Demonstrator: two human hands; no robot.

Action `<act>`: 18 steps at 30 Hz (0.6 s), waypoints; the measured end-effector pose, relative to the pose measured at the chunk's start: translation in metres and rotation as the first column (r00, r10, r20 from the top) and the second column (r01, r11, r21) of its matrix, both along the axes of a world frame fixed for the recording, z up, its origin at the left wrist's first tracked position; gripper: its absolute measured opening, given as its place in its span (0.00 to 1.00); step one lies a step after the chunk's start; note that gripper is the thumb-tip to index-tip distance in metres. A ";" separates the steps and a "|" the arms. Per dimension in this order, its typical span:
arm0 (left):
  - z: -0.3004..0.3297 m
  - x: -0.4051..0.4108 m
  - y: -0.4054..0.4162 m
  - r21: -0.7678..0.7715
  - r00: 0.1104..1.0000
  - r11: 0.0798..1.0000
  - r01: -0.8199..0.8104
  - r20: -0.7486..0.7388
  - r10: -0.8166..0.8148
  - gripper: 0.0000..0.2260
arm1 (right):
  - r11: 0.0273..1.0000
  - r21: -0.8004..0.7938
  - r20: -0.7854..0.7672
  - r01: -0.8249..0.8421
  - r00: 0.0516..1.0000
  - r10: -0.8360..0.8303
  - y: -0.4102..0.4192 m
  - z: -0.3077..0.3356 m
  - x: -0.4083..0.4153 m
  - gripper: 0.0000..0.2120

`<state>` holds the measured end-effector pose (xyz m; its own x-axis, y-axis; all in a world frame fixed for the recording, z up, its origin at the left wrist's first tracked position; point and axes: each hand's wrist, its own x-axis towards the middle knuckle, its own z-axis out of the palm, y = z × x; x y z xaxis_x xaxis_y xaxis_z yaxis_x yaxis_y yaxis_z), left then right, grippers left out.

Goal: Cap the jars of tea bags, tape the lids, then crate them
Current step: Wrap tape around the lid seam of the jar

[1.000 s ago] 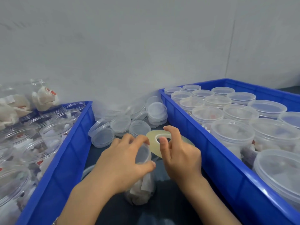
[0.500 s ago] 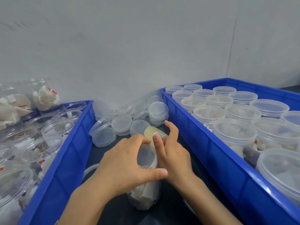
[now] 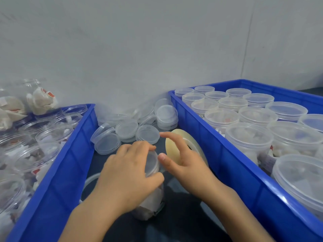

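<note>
Tape, a yellowish roll, is now standing on edge behind the right hand; a second ago it was lying flatter, farther back, and half a second ago it was nearly hidden behind the fingers. I judge that the roll is being drawn round the lid, so the taping step is under way on this jar.

Head view only. The left hand is gripping the jar from above, fingers curled over the lid rim and thumb clamped on the near side. The jar is standing between the two crates, tea bags showing through its wall. The right hand's fingers are spread apart, forefinger stretched across the roll's face and thumb tip just beside the lid; whether the thumb is pressing tape down cannot be told. The right crate is holding capped jars; the left crate is holding uncapped ones. Spare lids are lying behind.
</note>
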<state>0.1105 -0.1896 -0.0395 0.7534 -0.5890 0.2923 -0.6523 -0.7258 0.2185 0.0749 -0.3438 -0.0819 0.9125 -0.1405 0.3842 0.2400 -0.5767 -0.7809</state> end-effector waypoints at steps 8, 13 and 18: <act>0.002 0.010 0.003 -0.062 0.998 0.997 -0.052 -0.043 0.049 0.26 | 0.985 -0.142 -0.120 -0.101 0.989 0.084 -0.022 0.007 -0.007 0.29; -0.003 0.008 0.000 -0.054 0.999 0.998 -0.036 -0.008 0.036 0.25 | 0.981 -0.191 -0.094 -0.022 0.996 0.004 -0.029 0.010 -0.011 0.20; -0.005 0.008 -0.001 -0.006 0.998 0.999 -0.042 0.038 0.043 0.25 | 0.952 -0.281 -0.045 0.118 0.990 -0.135 -0.022 0.003 -0.006 0.23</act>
<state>0.1181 -0.1904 -0.0443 0.7659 -0.5551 0.3245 -0.6289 -0.7519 0.1979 0.0693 -0.3657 -0.0790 0.9176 -0.1526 0.3671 0.1069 -0.7948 -0.5974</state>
